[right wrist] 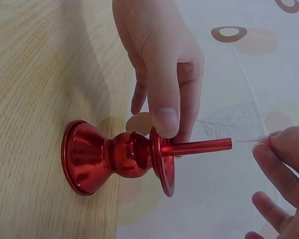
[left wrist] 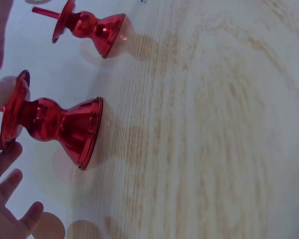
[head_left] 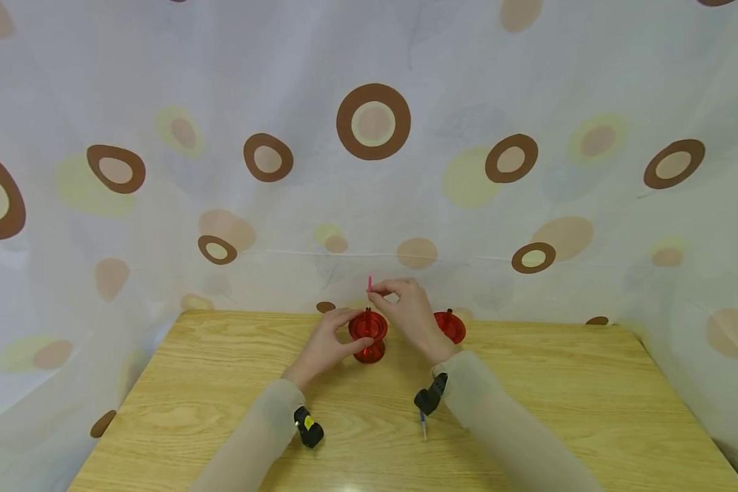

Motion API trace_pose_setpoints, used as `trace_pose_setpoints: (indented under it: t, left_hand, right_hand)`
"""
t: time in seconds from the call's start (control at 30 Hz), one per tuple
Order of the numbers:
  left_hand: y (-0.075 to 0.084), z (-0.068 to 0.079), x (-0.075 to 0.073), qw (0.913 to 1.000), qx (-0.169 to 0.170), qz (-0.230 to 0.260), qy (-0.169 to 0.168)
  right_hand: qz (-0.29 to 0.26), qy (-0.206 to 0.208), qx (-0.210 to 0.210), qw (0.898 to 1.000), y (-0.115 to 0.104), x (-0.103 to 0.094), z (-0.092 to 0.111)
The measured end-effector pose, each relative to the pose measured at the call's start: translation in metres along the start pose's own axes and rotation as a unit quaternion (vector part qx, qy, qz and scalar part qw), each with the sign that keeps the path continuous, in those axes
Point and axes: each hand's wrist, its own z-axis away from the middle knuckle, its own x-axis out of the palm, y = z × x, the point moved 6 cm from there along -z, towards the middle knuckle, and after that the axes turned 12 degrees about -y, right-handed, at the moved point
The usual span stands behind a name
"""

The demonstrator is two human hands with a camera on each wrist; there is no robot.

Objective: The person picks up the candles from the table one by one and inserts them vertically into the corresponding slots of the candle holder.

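A shiny red candlestick stands upright on the wooden table, with a flared base, a rounded stem, a dish and a thin upright tube. My left hand grips its dish from the left, thumb on the near side and fingers beyond. Above and to the right, my right hand pinches a thin pink stick between thumb and forefinger. In the right wrist view the stick's pale lower end points at the tube's mouth, with a small gap between them. The stick's middle is hidden by fingertips.
A second red candlestick stands to the right, partly behind my right wrist. A slim blue and white pen-like object lies on the table near my right sleeve. A patterned cloth hangs behind the table's back edge.
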Motion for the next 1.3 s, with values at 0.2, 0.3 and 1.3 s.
trace_pose_setpoints:
  t: [0.2, 0.3, 1.3]
  left_hand:
    - [-0.0015, -0.0011, 0.0007, 1.0000, 0.001, -0.006, 0.001]
    - [-0.0024, -0.0005, 0.0010, 1.0000, -0.006, -0.004, 0.000]
    - [-0.0027, 0.0012, 0.0000, 0.9996, -0.026, 0.013, -0.004]
  right_hand:
    - [-0.001, 0.002, 0.000, 1.000, 0.0003, -0.0007, -0.0008]
    - [0.000, 0.001, -0.002, 1.000, 0.0003, -0.0004, -0.0007]
    - [0.005, -0.004, -0.009, 1.000, 0.0053, 0.0064, -0.0036]
